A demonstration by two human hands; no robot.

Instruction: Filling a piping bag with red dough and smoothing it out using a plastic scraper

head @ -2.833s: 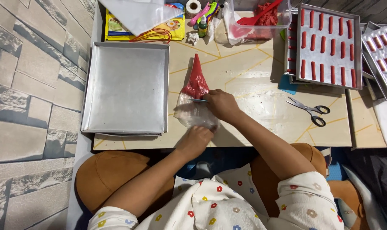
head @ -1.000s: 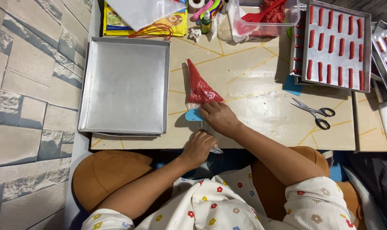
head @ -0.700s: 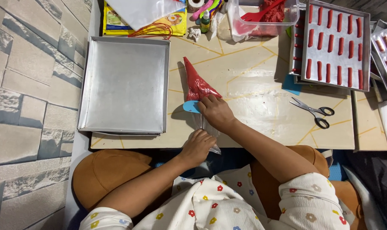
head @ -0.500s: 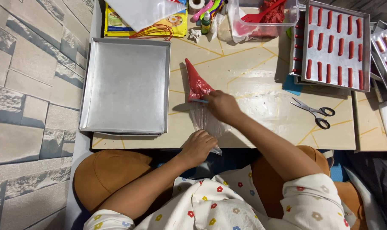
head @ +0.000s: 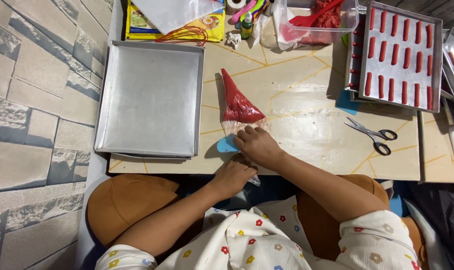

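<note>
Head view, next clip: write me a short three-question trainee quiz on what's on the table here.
1. True or false: the big metal tray beside the piping bag is bare.
2. What does the right hand press against the bag? A) scissors B) a blue scraper C) a whisk
3. Fill in: the left hand grips the bag's clear ___ end at the table edge.

Key: 1 true. 2 B, the blue scraper; the scissors lie apart. 3 open (unfilled).

Bright, even overhead light; sharp focus
</note>
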